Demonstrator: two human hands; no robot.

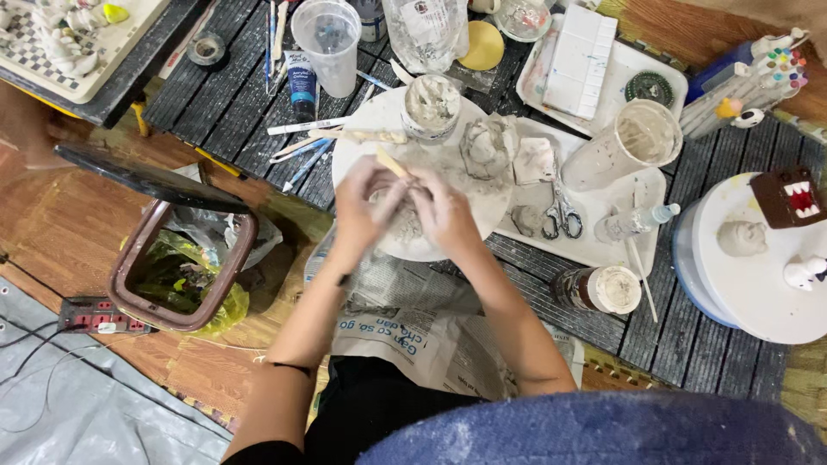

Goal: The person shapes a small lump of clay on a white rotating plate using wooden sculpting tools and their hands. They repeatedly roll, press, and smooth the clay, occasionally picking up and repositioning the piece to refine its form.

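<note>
My left hand (363, 209) grips a thin wooden modelling stick (392, 163) and presses it onto a grey lump of clay (403, 226). My right hand (445, 213) cups the same lump from the right side. The clay rests on a round white board (357, 155) smeared with grey. A clay-filled cup (431, 105) and a wrapped grey lump (488, 146) stand at the far side of the board. Most of the clay piece is hidden under my fingers.
Scissors (562, 213) and a small bottle (635, 222) lie on a white tray (594, 250) to the right. Also here: a plastic cup (327, 43), paint tube (301, 86), white bucket (633, 142), jar (603, 288), turntable (758, 293), lined bin (177, 267) on the left, newspaper (413, 331).
</note>
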